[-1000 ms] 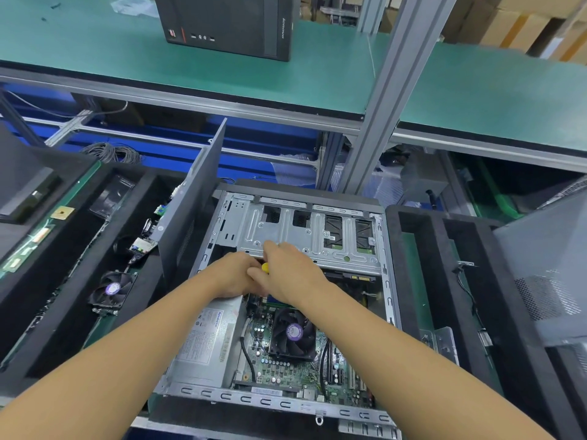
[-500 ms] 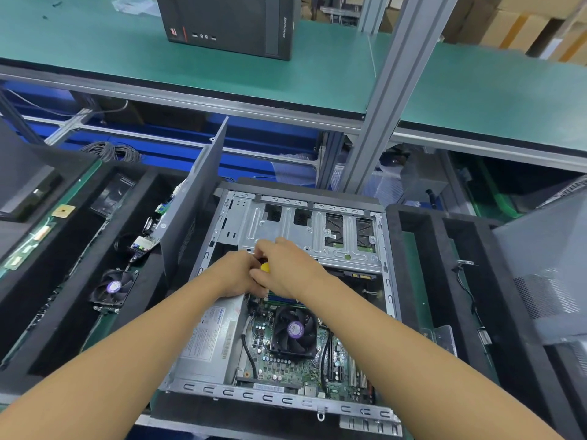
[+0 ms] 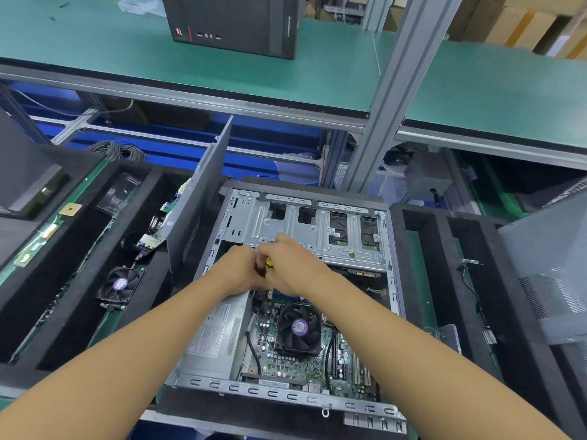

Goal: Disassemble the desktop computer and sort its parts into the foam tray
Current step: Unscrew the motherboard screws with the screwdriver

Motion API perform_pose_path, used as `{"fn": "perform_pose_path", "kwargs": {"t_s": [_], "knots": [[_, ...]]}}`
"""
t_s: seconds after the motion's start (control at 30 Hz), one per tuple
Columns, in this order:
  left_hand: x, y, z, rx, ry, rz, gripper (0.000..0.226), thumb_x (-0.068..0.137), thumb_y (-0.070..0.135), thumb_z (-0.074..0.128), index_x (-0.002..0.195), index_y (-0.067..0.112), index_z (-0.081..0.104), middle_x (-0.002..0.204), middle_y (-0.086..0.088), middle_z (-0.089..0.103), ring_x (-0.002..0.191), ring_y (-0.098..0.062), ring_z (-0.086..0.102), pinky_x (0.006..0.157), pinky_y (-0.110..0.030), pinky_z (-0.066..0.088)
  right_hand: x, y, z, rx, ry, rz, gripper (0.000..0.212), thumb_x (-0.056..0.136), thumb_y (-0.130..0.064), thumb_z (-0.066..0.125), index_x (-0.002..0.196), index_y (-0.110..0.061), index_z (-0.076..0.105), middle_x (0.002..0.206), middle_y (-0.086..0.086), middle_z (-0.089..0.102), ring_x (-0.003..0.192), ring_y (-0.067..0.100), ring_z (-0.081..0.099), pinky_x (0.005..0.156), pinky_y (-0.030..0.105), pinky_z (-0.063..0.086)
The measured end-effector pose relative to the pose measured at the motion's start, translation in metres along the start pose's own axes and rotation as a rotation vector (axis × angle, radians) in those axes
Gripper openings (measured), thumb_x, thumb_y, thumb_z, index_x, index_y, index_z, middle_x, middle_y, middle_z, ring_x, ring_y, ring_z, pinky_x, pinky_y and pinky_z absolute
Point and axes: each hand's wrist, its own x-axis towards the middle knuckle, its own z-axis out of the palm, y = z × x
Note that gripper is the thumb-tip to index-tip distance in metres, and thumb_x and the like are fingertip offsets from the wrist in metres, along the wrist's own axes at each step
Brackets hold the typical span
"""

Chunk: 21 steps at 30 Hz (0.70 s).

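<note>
— Where is the computer?
— The open desktop case [image 3: 286, 363] lies on its side between the left foam tray [image 3: 38, 312] and the right foam tray [image 3: 441, 281].
— And the hands?
— Both meet at the drive cage [image 3: 320, 231]. The right hand [image 3: 297, 266] curls round a yellow-handled tool [image 3: 269, 262]. The left hand [image 3: 236, 271] sits against it, fingers bent; I cannot tell whether it grips anything.
— Anything sorted?
— A cooler fan [image 3: 120, 285] lies in the left tray.

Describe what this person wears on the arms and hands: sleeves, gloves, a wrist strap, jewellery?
Nothing worn shows. The left hand and the right hand have no gloves, and no ring is visible on the parts that face the camera. Neither wrist carries a watch, band or grounding strap. Both arms are uncovered down to the bottom edge of the picture, so no sleeve comes into view.
</note>
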Motion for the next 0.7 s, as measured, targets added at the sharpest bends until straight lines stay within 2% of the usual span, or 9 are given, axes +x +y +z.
{"fn": "perform_pose_path", "kwargs": {"t_s": [0.1, 0.17, 0.27, 0.37, 0.43, 0.5, 0.6, 0.7], "knots": [[0.000, 0.003, 0.001, 0.012, 0.018, -0.012, 0.032, 0.068, 0.028, 0.081, 0.055, 0.030, 0.052, 0.057, 0.009, 0.056, 0.056, -0.004, 0.049, 0.050, -0.021, 0.034, -0.001, 0.001, 0.006, -0.050, 0.074, 0.028, 0.027, 0.097, -0.033, 0.053, 0.115, -0.014, 0.051, 0.108, 0.012, 0.049, 0.096, 0.034, 0.054, 0.074, 0.036, 0.041], [0.000, 0.002, 0.001, -0.009, 0.005, -0.025, 0.031, 0.067, 0.027, 0.083, 0.054, 0.029, 0.055, 0.057, 0.008, 0.059, 0.055, -0.004, 0.050, 0.051, -0.022, 0.036, 0.000, 0.001, 0.010, -0.091, 0.118, 0.071, 0.034, 0.099, -0.039, 0.050, 0.119, -0.012, 0.048, 0.107, 0.015, 0.056, 0.095, 0.035, 0.056, 0.070, 0.037, 0.041], [0.001, 0.000, 0.000, -0.004, -0.047, -0.021, 0.022, 0.070, 0.025, 0.081, 0.060, 0.027, 0.062, 0.064, 0.006, 0.065, 0.060, -0.006, 0.055, 0.056, -0.022, 0.041, 0.001, 0.000, 0.010, -0.094, 0.095, 0.061, 0.027, 0.100, -0.029, 0.049, 0.120, -0.010, 0.047, 0.107, 0.016, 0.057, 0.095, 0.037, 0.058, 0.069, 0.038, 0.042], [0.007, 0.000, -0.001, 0.097, -0.143, -0.088, 0.009, 0.077, 0.015, 0.074, 0.078, 0.023, 0.068, 0.080, 0.007, 0.068, 0.082, -0.015, 0.064, 0.068, -0.024, 0.048, -0.001, 0.001, 0.008, -0.048, 0.063, -0.002, 0.017, 0.094, -0.010, 0.050, 0.111, -0.013, 0.052, 0.105, 0.011, 0.047, 0.089, 0.034, 0.053, 0.070, 0.035, 0.039], [0.013, 0.001, -0.001, 0.155, -0.265, -0.152, 0.013, 0.081, 0.015, 0.073, 0.093, 0.020, 0.072, 0.096, 0.001, 0.070, 0.099, -0.021, 0.065, 0.083, -0.029, 0.050, -0.003, 0.003, 0.006, -0.014, 0.060, -0.020, 0.021, 0.091, -0.003, 0.050, 0.107, -0.016, 0.056, 0.102, 0.005, 0.039, 0.082, 0.029, 0.047, 0.068, 0.032, 0.033], [0.018, 0.003, -0.001, 0.267, -0.416, -0.197, 0.023, 0.087, 0.023, 0.069, 0.109, 0.016, 0.070, 0.110, -0.008, 0.067, 0.111, -0.026, 0.062, 0.093, -0.035, 0.048, -0.004, 0.004, 0.007, 0.011, 0.061, -0.022, 0.022, 0.091, -0.001, 0.050, 0.106, -0.017, 0.057, 0.103, 0.004, 0.037, 0.081, 0.027, 0.045, 0.067, 0.030, 0.032], [0.028, 0.003, -0.002, 0.315, -0.602, -0.195, 0.023, 0.094, 0.026, 0.063, 0.115, 0.017, 0.066, 0.128, -0.006, 0.061, 0.122, -0.027, 0.054, 0.104, -0.037, 0.043, -0.009, 0.007, 0.006, 0.061, 0.070, -0.015, 0.022, 0.091, -0.002, 0.049, 0.104, -0.017, 0.058, 0.105, 0.003, 0.038, 0.083, 0.026, 0.046, 0.068, 0.030, 0.033], [0.036, 0.000, 0.000, 0.407, -0.611, -0.196, 0.031, 0.092, 0.026, 0.067, 0.121, 0.015, 0.067, 0.131, -0.001, 0.061, 0.120, -0.024, 0.056, 0.104, -0.036, 0.045, -0.013, 0.010, 0.004, 0.100, 0.088, -0.027, 0.021, 0.091, -0.004, 0.050, 0.104, -0.018, 0.059, 0.107, 0.005, 0.041, 0.084, 0.027, 0.048, 0.072, 0.032, 0.038]]}}
